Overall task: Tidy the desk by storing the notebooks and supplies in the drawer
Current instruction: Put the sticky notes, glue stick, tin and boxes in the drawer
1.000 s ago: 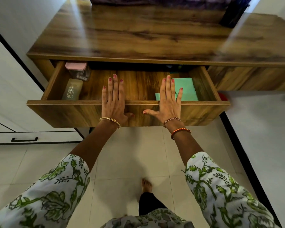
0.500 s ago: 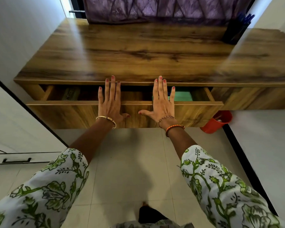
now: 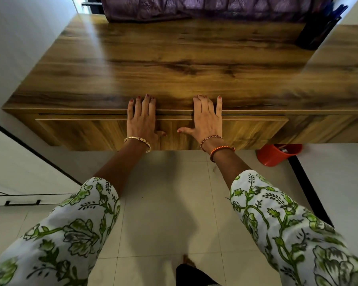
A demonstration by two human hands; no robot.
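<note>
From the head camera, the left hand [image 3: 142,120] and the right hand [image 3: 207,118] lie flat, palms against the front panel of the drawer [image 3: 81,131]. Their fingers are straight and reach up over the panel's top edge onto the front lip of the desk [image 3: 174,65]. Both thumbs point inward toward each other, a short gap of bare panel between them. Neither hand grips anything.

The drawer sits pushed in under the desk top, its front nearly flush, with only a thin dark seam running out to either side of the fingers. Its inside is hidden, so the notebooks and supplies cannot be seen.

Far beyond the right hand's fingertips, at the back right of the desk, stands a dark pen holder [image 3: 316,29]. It is blurred, and its contents are cut off by the frame. A purple cloth [image 3: 205,7] hangs along the back edge, also cropped at the top.

Below and to the right of the right wrist, an orange bucket [image 3: 277,154] sits on the pale tiled floor [image 3: 170,193], partly hidden under the desk. White walls flank both sides. Green floral sleeves [image 3: 74,223] fill the lower corners, smeared toward the edges.
</note>
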